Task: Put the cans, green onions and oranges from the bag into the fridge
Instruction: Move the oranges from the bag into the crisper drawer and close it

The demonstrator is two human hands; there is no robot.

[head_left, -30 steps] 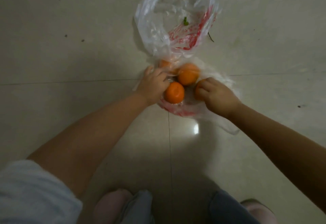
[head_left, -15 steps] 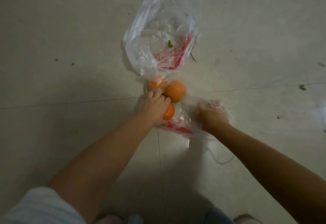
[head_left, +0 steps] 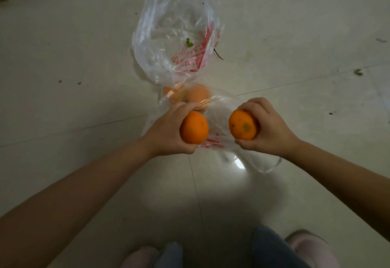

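Left hand (head_left: 168, 132) closed around an orange (head_left: 194, 127), right hand (head_left: 268, 128) around another (head_left: 242, 124), both above the bag (head_left: 175, 35); two more oranges (head_left: 197, 95) inside it.

An orange (head_left: 194, 127) in each hand

Floor (head_left: 63, 35): pale glossy tile, grout lines (head_left: 195, 185) crossing mid-frame and running down centre. Dark specks (head_left: 358, 72) scattered left and right. Bright light glare (head_left: 239, 165) lower centre.
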